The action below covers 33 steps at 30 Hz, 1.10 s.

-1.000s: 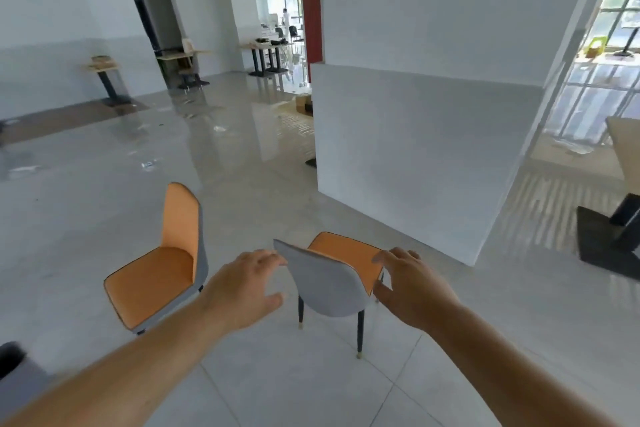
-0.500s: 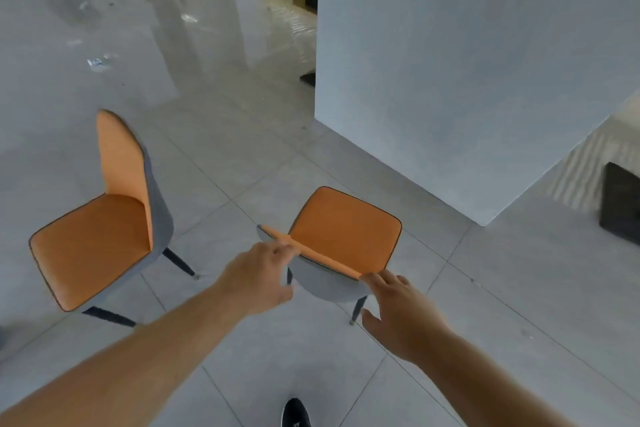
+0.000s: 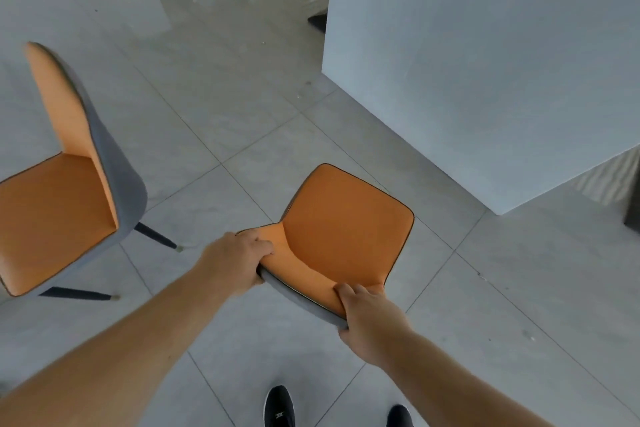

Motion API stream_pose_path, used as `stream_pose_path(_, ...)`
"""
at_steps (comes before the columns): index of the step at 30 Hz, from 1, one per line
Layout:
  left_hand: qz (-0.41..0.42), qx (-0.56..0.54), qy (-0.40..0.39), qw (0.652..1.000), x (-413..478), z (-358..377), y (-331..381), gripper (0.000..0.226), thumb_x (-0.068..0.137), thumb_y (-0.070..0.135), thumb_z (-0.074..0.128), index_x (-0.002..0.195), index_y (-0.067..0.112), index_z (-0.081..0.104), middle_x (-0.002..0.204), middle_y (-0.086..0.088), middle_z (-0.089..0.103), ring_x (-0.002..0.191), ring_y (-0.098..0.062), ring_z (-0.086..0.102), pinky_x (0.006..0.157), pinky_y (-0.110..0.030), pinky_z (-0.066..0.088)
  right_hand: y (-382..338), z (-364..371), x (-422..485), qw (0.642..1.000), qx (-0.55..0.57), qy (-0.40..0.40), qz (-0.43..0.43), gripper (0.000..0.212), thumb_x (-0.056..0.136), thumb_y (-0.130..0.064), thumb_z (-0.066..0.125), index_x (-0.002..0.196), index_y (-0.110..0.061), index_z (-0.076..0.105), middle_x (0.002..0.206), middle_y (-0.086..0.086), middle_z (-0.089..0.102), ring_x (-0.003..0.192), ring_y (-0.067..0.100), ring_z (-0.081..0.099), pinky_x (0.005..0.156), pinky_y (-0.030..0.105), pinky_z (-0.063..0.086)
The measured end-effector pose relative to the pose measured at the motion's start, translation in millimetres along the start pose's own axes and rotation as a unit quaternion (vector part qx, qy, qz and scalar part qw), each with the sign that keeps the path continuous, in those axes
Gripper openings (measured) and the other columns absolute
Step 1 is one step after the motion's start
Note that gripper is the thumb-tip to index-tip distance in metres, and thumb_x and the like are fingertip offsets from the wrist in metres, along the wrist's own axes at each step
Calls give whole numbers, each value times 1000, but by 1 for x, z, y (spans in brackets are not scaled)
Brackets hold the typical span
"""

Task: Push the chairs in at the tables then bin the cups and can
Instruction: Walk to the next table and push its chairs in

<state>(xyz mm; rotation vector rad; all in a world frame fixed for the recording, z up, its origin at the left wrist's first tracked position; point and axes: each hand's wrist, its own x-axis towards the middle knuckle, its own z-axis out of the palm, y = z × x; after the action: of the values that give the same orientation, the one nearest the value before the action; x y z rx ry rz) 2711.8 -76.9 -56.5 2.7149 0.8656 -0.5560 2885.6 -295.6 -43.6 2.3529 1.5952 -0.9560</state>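
An orange-seated chair with a grey back shell [image 3: 346,222] stands on the tiled floor right in front of me, seen from above. My left hand [image 3: 235,262] grips the left end of its backrest top, fingers curled over the orange side. My right hand [image 3: 369,319] grips the right end of the same backrest. A second orange and grey chair [image 3: 59,191] stands apart to the left, its seat facing left. No table, cup or can shows in this view.
A large white wall block [image 3: 485,63] rises just beyond the held chair at the right, its corner near the seat's far edge. Glossy grey floor tiles [image 3: 214,108] stretch ahead and left. My two black shoes [image 3: 278,407] show at the bottom.
Both hands went from hovering at the backrest to closed on its top edge. My view has tilted down and come closer over the chair.
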Motion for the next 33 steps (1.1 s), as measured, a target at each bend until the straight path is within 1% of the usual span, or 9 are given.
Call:
stream_pose_path(5, -77, -12, -52, 996, -51, 9, 32, 47, 87, 51, 69, 131, 39, 55, 131, 9, 52, 109, -21, 56, 86, -36, 53, 15, -7, -8, 991, -78, -59, -93, 51, 96, -39, 58, 141, -26, 38, 124, 3, 57, 110, 29, 55, 78, 39, 50)
stream_pose_path(9, -185, -79, -36, 979, -112, 36, 81, 42, 89, 51, 67, 127, 37, 56, 127, 11, 54, 105, -17, 55, 86, -31, 49, 32, -15, -15, 959, -150, -117, -212, 49, 95, -38, 58, 138, -21, 41, 127, 10, 55, 111, 34, 54, 86, 45, 51)
stream_pose_path(13, -325, -155, -11, 933, -165, 70, 146, 38, 89, 51, 63, 124, 37, 56, 124, 12, 54, 101, -20, 56, 82, -31, 48, 42, -21, -12, 906, -226, -135, -331, 48, 95, -34, 62, 137, -19, 44, 127, 12, 54, 112, 34, 54, 82, 41, 45)
stream_pose_path(17, -426, -212, -20, 879, -208, 101, 199, 34, 91, 56, 59, 118, 34, 54, 115, 8, 54, 97, -23, 58, 74, -31, 46, 25, -19, -8, 853, -294, -117, -416, 46, 97, -32, 54, 141, -26, 42, 126, 10, 53, 112, 31, 52, 78, 39, 40)
stream_pose_path(22, -515, -274, 0, 812, -271, 131, 216, 40, 95, 64, 52, 120, 33, 51, 106, 5, 52, 91, -22, 62, 80, -34, 53, -55, 3, -8, 791, -356, -84, -491, 32, 94, -24, 55, 126, -28, 54, 121, 3, 56, 112, 28, 52, 72, 37, 38)
stream_pose_path(25, -563, -330, 27, 757, -318, 147, 215, 39, 95, 64, 53, 120, 34, 52, 103, 7, 51, 90, -20, 61, 82, -36, 56, -125, 26, -16, 757, -409, -63, -506, 34, 95, -21, 50, 128, -27, 52, 125, 4, 53, 118, 29, 50, 76, 39, 42)
stream_pose_path(27, -592, -355, 41, 722, -349, 158, 212, 37, 95, 62, 55, 117, 33, 53, 102, 8, 53, 91, -19, 61, 79, -35, 55, -170, 44, -28, 743, -427, -50, -513, 40, 95, -16, 48, 133, -29, 49, 127, 5, 51, 120, 30, 48, 81, 40, 45)
stream_pose_path(29, -608, -373, 46, 699, -379, 171, 209, 36, 95, 62, 56, 115, 33, 53, 100, 8, 53, 91, -19, 62, 75, -34, 53, -213, 64, -43, 722, -438, -37, -535, 46, 94, -12, 47, 136, -29, 47, 129, 5, 50, 121, 32, 47, 86, 41, 45)
stream_pose_path(33, -640, -418, 69, 641, -434, 196, 201, 30, 92, 63, 59, 106, 38, 51, 100, 9, 54, 83, -15, 58, 66, -31, 46, -292, 101, -71, 670, -445, -19, -593, 44, 92, -5, 42, 131, -24, 50, 128, 7, 51, 120, 33, 46, 88, 40, 43)
